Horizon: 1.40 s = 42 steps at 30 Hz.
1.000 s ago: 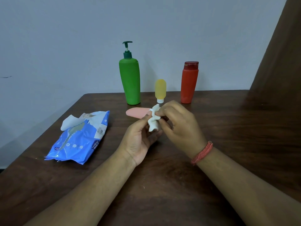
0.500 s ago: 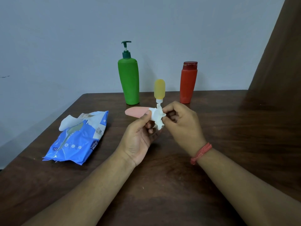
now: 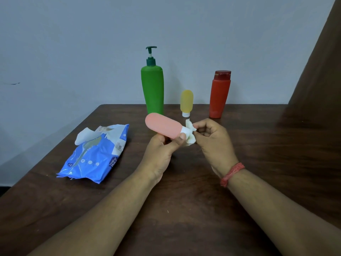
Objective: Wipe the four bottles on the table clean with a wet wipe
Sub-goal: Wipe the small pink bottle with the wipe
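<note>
Pink bottle (image 3: 162,127) now lifted, left hand (image 3: 162,150) gripping; right hand (image 3: 212,137) fingers pinch wet wipe (image 3: 190,133) round white cap: cap-wiping underway

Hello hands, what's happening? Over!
Left hand grips pink bottle. Right hand pinches wet wipe round its white cap. Nothing in the way.

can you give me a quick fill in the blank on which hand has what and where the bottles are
The left hand holds the ____ bottle off the table.
The right hand pinches a white ____ against that bottle's cap.
The small yellow bottle stands between the green pump bottle and the ____ bottle.
The blue wipes pack lies to the ____ of both hands.

Missing words: pink; wipe; red; left
</note>
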Tool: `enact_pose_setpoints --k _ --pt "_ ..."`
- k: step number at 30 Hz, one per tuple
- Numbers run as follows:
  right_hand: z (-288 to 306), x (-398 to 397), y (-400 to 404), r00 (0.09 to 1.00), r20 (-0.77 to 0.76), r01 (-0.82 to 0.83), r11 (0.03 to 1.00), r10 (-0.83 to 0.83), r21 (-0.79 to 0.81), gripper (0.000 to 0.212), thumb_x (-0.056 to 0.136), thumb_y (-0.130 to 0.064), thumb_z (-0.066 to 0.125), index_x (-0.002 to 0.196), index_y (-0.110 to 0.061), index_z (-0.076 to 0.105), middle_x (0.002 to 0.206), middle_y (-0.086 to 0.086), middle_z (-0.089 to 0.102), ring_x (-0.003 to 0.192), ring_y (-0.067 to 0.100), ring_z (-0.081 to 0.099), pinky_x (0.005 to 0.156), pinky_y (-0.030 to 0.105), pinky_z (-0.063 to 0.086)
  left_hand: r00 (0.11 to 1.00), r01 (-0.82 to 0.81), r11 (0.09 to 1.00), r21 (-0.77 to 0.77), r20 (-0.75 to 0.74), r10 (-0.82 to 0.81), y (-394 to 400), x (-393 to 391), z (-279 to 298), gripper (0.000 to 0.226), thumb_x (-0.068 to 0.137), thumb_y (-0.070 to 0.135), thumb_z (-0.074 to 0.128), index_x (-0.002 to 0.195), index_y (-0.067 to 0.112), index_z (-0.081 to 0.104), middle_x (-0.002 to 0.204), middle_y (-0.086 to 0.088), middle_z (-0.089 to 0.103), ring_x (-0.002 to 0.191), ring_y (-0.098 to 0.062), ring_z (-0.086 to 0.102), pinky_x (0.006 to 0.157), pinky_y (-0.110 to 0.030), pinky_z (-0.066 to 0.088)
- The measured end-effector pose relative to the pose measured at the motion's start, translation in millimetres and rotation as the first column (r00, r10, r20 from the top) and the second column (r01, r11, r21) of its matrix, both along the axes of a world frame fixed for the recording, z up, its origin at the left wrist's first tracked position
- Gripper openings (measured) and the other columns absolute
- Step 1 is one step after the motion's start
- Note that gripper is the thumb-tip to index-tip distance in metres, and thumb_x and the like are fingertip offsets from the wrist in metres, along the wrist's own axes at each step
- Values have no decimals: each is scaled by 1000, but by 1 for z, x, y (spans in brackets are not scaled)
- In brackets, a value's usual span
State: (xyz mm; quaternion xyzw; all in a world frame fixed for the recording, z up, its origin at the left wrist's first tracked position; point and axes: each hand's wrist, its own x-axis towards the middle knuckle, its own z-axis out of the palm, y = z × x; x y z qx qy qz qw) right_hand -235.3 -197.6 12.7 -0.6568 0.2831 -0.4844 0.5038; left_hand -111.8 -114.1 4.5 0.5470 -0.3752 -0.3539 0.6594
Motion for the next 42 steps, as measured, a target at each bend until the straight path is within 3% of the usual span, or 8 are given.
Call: enact_pose_setpoints --k 4,7,13,17,20,29,34,42 --pt "1 -3 1 991 8 -135 986 134 98 12 86 6 70 94 -3 67 90 10 74 80 18 70 70 28 58 997 -39 999 -6 66 39 1 1 2 48 77 44 74 120 24 64 115 9 73 112 -7 65 99 -28 49" --pt "7 -4 2 974 -2 -226 969 227 103 15 85 11 68 89 -3 64 85 14 70 72 15 67 62 22 54 985 -100 995 -11 138 100 1 7 2 38 84 38 75 118 25 66 111 10 73 107 -6 67 94 -27 52" --pt "18 -27 -30 969 245 -18 978 -34 208 19 88 8 66 87 -10 62 90 13 72 85 27 71 74 34 60 816 -258 963 84 553 170 -3 11 6 33 85 38 77 105 28 53 108 16 59 96 -3 57 74 -20 46" --pt "23 -52 -58 880 400 120 934 -257 337 19 86 7 69 91 -9 60 103 19 71 85 24 75 68 27 58 733 -349 930 118 653 192 -6 9 1 40 81 39 81 92 16 51 89 11 57 80 -5 54 65 -31 48" --pt "23 -70 -73 777 474 217 884 -414 415 24 84 9 70 94 -11 59 105 18 70 87 25 75 69 27 59 703 -376 919 121 684 197 -13 2 -2 46 79 40 83 90 12 48 85 5 56 74 -7 51 54 -26 33" --pt "13 -108 -105 518 587 278 771 -623 573 28 82 12 67 92 -12 58 114 24 69 89 26 74 69 26 57 633 -302 942 150 770 81 -66 -23 -9 42 76 41 84 95 17 54 92 5 56 86 -16 55 58 -29 39" --pt "10 -113 -114 480 596 251 752 -643 609 26 83 13 65 91 -10 59 112 25 68 88 26 72 67 25 57 668 -288 943 167 741 73 -120 -57 -8 58 75 44 85 115 16 55 118 -3 64 109 -25 59 83 -42 54" --pt "7 -104 -127 475 607 210 752 -637 624 26 83 16 63 89 -9 59 99 20 68 94 33 71 68 28 60 604 -305 932 195 796 31 -195 -101 -11 62 76 51 81 113 11 52 117 -10 65 108 -32 61 87 -47 53"
